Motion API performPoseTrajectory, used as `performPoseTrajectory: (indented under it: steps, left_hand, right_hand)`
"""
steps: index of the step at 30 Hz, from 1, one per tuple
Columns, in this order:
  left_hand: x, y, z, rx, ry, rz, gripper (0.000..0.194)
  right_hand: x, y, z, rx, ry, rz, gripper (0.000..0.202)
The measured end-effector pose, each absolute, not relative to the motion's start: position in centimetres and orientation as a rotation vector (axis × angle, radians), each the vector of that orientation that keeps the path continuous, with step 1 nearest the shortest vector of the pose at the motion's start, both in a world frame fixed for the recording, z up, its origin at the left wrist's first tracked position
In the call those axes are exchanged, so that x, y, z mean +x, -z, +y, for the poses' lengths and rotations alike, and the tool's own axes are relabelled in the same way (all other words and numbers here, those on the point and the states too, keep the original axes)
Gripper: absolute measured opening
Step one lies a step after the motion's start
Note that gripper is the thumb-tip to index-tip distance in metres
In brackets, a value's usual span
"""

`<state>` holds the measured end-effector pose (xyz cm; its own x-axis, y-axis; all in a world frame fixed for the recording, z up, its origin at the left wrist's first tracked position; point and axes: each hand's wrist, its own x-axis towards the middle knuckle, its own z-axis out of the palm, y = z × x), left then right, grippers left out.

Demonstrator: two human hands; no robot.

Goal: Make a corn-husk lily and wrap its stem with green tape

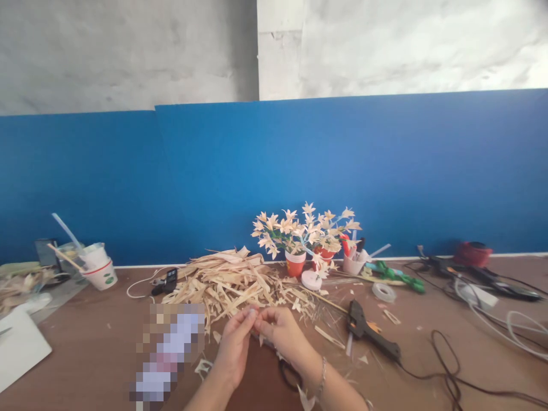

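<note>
A blue partition (pixel 342 160) backed the brown table (pixel 94 354), and above rose a mottled grey wall (pixel 128 51), brighter rightward.

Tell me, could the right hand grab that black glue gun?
Probably yes. The glue gun lies to the right of the right hand, with just thin scraps showing between them. But that hand is close against the left hand, so it would likely need to come away first.
</note>
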<state>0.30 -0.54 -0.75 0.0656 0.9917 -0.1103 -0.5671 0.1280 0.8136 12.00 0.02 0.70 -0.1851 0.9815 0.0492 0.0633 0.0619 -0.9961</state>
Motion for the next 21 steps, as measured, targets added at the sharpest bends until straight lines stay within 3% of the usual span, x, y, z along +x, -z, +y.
performPoseTrajectory:
  steps: [5, 14, 21]
  left_hand:
    - [0.2, 0.4, -0.7, 0.705, -1.277, 0.785, 0.026]
    - [-0.2, 0.4, -0.5, 0.762, -1.214, 0.75, 0.022]
    - [-0.5, -0.1, -0.4, 0.856, -1.138, 0.885, 0.022]
  right_hand:
    - [12.3, -1.2, -0.2, -1.043, -1.474, -1.355, 0.038]
    - [12.9, -2.6, -0.4, -0.946, -1.674, -1.394, 0.034]
    - [14.5, -2.4, 1.0, -1.203, -1.196, -1.472, 0.017]
